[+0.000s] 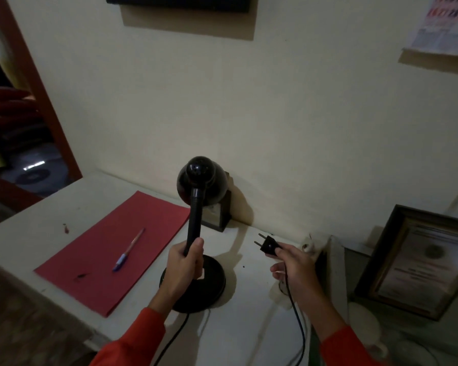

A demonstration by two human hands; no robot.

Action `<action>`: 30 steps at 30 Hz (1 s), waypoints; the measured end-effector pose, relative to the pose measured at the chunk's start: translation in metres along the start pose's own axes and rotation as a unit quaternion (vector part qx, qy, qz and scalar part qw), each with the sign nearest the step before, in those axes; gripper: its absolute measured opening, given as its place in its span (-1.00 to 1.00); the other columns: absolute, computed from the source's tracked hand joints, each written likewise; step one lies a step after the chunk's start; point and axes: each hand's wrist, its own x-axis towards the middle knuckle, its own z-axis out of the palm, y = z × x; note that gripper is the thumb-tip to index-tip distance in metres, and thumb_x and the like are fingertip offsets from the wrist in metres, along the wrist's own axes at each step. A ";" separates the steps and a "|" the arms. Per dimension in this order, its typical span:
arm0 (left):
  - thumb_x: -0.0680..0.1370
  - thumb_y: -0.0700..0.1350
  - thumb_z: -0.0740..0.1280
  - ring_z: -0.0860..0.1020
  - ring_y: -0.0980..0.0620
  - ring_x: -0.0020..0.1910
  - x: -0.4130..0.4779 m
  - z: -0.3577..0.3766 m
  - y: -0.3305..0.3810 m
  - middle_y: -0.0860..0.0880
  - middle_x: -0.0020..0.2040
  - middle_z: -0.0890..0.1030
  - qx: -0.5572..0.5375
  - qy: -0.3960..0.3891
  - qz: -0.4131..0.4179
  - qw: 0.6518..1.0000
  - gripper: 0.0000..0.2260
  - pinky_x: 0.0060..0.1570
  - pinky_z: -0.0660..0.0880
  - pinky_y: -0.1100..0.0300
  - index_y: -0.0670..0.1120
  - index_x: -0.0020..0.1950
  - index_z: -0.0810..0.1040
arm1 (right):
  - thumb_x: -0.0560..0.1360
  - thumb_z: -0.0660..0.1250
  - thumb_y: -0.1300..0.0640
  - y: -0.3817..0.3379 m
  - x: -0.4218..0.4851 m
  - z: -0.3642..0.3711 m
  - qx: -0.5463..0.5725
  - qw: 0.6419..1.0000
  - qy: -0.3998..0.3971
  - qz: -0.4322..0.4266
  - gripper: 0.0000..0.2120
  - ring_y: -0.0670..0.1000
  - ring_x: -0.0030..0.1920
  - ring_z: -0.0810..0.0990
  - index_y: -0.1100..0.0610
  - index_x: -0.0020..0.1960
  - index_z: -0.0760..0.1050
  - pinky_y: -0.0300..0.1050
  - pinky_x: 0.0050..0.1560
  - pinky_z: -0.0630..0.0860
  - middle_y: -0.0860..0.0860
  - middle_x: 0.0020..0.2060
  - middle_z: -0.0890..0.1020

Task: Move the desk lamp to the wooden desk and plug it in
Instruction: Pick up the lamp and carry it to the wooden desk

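I am gripping the neck of the black desk lamp (pixel 201 186) with my left hand (pixel 186 268), fingers clenched around the lower part of the flexible stem just above the round base. The base is resting on the pale desk surface (pixel 236 328), just beside the right edge of a red paper sheet (pixel 111 249). The dome shade is pointing toward the wall, away from me. My right hand (pixel 292 265) is pinching the black plug (pixel 267 245) at its rear end, with its 2 round pins pointing up and left, clear of the desk. The black cord (pixel 298 318) is running from the plug down under my right wrist and off the lower edge of the view. A pen (pixel 128 250) is lying on the red sheet, well apart from the lamp. A small dark box (pixel 218 215) is standing behind the lamp against the wall. A framed certificate (pixel 418 262) is leaning at the right.
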 end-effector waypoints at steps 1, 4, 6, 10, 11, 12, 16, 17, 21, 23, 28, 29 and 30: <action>0.59 -0.11 0.16 0.28 0.14 -0.64 -0.002 -0.002 0.008 0.06 -0.61 0.36 -0.002 -0.003 0.003 1.000 -0.65 -0.64 0.29 0.31 -0.08 -0.41 0.36 | 0.53 0.25 0.24 -0.001 -0.004 0.002 0.013 1.000 -0.003 0.002 -0.82 -0.06 -0.49 0.58 0.03 -0.06 0.59 -0.23 -0.52 0.49 0.02 -0.23 0.74; 0.51 0.08 0.18 0.32 0.06 -0.68 -0.007 -0.008 0.029 0.04 -0.62 0.36 -0.004 -0.022 0.022 0.999 -0.63 -0.65 0.32 0.27 -0.07 -0.45 0.36 | 0.55 0.24 0.23 -0.008 -0.018 0.008 0.049 0.999 -0.012 0.007 -0.84 -0.04 -0.47 0.60 0.07 -0.02 0.59 -0.21 -0.50 0.50 0.04 -0.21 0.74; 0.49 0.13 0.16 0.34 0.03 -0.70 -0.013 -0.012 0.038 0.02 -0.63 0.37 0.000 -0.033 0.028 0.999 -0.60 -0.65 0.34 0.27 -0.08 -0.46 0.37 | 0.56 0.22 0.20 -0.016 -0.031 0.012 0.065 0.998 -0.019 0.007 -0.85 -0.02 -0.44 0.63 0.09 0.00 0.57 -0.20 -0.49 0.51 0.03 -0.21 0.74; 0.58 0.10 0.13 0.32 0.02 -0.72 -0.028 -0.018 0.048 0.00 -0.64 0.39 -0.006 -0.042 0.008 0.999 -0.56 -0.67 0.29 0.31 -0.07 -0.44 0.43 | 0.58 0.19 0.20 -0.032 -0.067 0.016 0.088 0.996 -0.018 0.007 -0.85 -0.02 -0.46 0.63 0.12 0.04 0.52 -0.24 -0.56 0.48 0.03 -0.21 0.75; 0.60 0.07 0.10 0.30 0.02 -0.73 -0.032 -0.019 0.050 0.00 -0.64 0.39 -0.010 -0.048 0.003 0.999 -0.55 -0.68 0.28 0.32 -0.06 -0.44 0.44 | 0.58 0.19 0.19 -0.035 -0.077 0.015 0.094 0.995 -0.014 0.006 -0.86 -0.02 -0.47 0.63 0.11 0.06 0.51 -0.25 -0.57 0.47 0.04 -0.19 0.74; 0.62 0.05 0.09 0.30 0.03 -0.73 -0.038 -0.020 0.052 0.00 -0.65 0.39 -0.015 -0.055 -0.001 0.998 -0.53 -0.68 0.26 0.32 -0.06 -0.45 0.44 | 0.58 0.19 0.19 -0.038 -0.089 0.014 0.097 0.995 -0.009 0.004 -0.86 -0.03 -0.47 0.62 0.11 0.07 0.50 -0.26 -0.57 0.44 0.05 -0.17 0.74; 0.63 0.04 0.08 0.30 0.03 -0.73 -0.066 -0.024 0.062 0.00 -0.65 0.40 -0.029 -0.089 -0.014 0.995 -0.54 -0.68 0.27 0.33 -0.09 -0.42 0.45 | 0.58 0.20 0.18 -0.041 -0.139 0.004 0.096 0.995 0.019 -0.018 -0.82 -0.05 -0.46 0.59 0.09 0.13 0.50 -0.26 -0.55 0.35 0.08 -0.13 0.74; 0.63 0.03 0.08 0.30 0.02 -0.73 -0.074 -0.023 0.064 0.00 -0.65 0.40 -0.031 -0.097 -0.015 0.995 -0.55 -0.68 0.27 0.33 -0.10 -0.40 0.45 | 0.57 0.20 0.19 -0.041 -0.152 0.001 0.096 0.995 0.026 -0.026 -0.81 -0.05 -0.46 0.58 0.08 0.16 0.49 -0.26 -0.56 0.35 0.09 -0.12 0.73; 0.62 0.03 0.09 0.30 0.02 -0.71 -0.110 -0.020 0.075 0.01 -0.61 0.40 -0.040 -0.138 -0.019 0.989 -0.57 -0.68 0.24 0.34 -0.13 -0.38 0.42 | 0.58 0.18 0.19 -0.041 -0.206 -0.007 0.089 0.994 0.044 -0.045 -0.79 -0.05 -0.47 0.56 0.07 0.15 0.51 -0.28 -0.59 0.33 0.09 -0.13 0.73; 0.60 0.06 0.11 0.29 0.02 -0.71 -0.127 -0.017 0.080 0.00 -0.61 0.39 -0.037 -0.162 -0.015 0.986 -0.57 -0.68 0.23 0.34 -0.12 -0.39 0.42 | 0.57 0.18 0.18 -0.042 -0.232 -0.013 0.085 0.993 0.057 -0.050 -0.80 -0.05 -0.47 0.56 0.07 0.14 0.52 -0.28 -0.59 0.32 0.07 -0.13 0.73; 0.50 0.17 0.16 0.25 0.04 -0.72 -0.167 -0.005 0.089 0.03 -0.61 0.37 -0.058 -0.236 -0.019 0.970 -0.59 -0.68 0.23 0.32 -0.10 -0.39 0.41 | 0.55 0.23 0.16 -0.043 -0.297 -0.038 0.081 0.987 0.110 -0.083 -0.80 -0.06 -0.42 0.57 -0.05 0.06 0.58 -0.28 -0.54 0.36 0.04 -0.09 0.72; 0.49 0.17 0.17 0.25 0.05 -0.72 -0.175 -0.001 0.091 0.03 -0.62 0.36 -0.063 -0.251 -0.019 0.966 -0.59 -0.68 0.23 0.32 -0.09 -0.41 0.40 | 0.55 0.24 0.15 -0.043 -0.309 -0.043 0.080 0.985 0.126 -0.089 -0.81 -0.07 -0.41 0.58 -0.06 0.05 0.58 -0.28 -0.54 0.38 0.05 -0.08 0.72; 0.50 0.17 0.17 0.24 0.05 -0.72 -0.183 0.003 0.093 0.03 -0.63 0.35 -0.064 -0.267 -0.018 0.961 -0.59 -0.68 0.23 0.33 -0.08 -0.43 0.39 | 0.54 0.25 0.15 -0.044 -0.321 -0.048 0.084 0.982 0.142 -0.093 -0.82 -0.07 -0.41 0.58 -0.04 0.06 0.57 -0.29 -0.54 0.39 0.05 -0.07 0.72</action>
